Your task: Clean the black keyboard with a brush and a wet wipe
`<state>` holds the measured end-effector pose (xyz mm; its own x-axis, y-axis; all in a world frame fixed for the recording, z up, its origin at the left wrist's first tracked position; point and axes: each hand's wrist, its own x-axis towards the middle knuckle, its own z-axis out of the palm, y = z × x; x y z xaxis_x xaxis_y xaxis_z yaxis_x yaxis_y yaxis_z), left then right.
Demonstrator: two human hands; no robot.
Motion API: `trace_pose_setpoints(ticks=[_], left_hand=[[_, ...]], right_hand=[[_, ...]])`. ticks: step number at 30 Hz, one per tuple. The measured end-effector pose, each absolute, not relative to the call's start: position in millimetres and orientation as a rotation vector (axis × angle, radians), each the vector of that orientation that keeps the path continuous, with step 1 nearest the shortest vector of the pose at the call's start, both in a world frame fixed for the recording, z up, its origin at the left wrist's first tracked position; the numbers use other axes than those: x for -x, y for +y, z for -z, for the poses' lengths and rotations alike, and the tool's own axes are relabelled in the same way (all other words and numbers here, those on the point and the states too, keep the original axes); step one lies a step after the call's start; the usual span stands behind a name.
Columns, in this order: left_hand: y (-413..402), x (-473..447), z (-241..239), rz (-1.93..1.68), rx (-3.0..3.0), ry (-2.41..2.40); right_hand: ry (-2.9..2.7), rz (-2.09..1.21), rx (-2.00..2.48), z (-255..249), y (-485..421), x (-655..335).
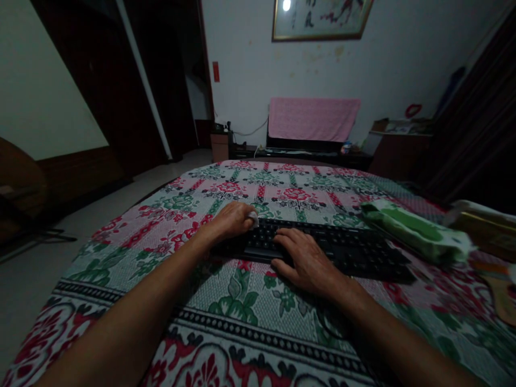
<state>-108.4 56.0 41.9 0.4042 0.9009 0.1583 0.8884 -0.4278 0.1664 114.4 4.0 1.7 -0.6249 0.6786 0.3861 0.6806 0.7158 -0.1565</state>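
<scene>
A black keyboard (350, 250) lies on a flowered cloth, its right end angled towards me. At its left end my left hand (236, 219) is closed around a small white tissue (253, 217), part of which sticks out by the thumb and touches the keys. Across the middle of the keyboard lies my right hand (300, 255), fingers stretched flat over the keys and thumb apart by the front edge. Under my right forearm a dark cable (332, 325) shows in part.
A green and white soft packet (419, 228) lies beyond the keyboard's right end. A gold-coloured box (484, 228) and a brush with a wooden handle (500, 293) are farther right. The flowered tablecloth (237, 301) covers the table. A pink towel (312, 118) hangs by the wall.
</scene>
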Motion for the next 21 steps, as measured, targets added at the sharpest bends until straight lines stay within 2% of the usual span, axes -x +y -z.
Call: trace_pose_setpoints(ticks=[21], left_hand=[[62,111,-33,-0.35,-2.587,1.868]], right_hand=[[-2.441,0.016,1.052,7,0,-114]])
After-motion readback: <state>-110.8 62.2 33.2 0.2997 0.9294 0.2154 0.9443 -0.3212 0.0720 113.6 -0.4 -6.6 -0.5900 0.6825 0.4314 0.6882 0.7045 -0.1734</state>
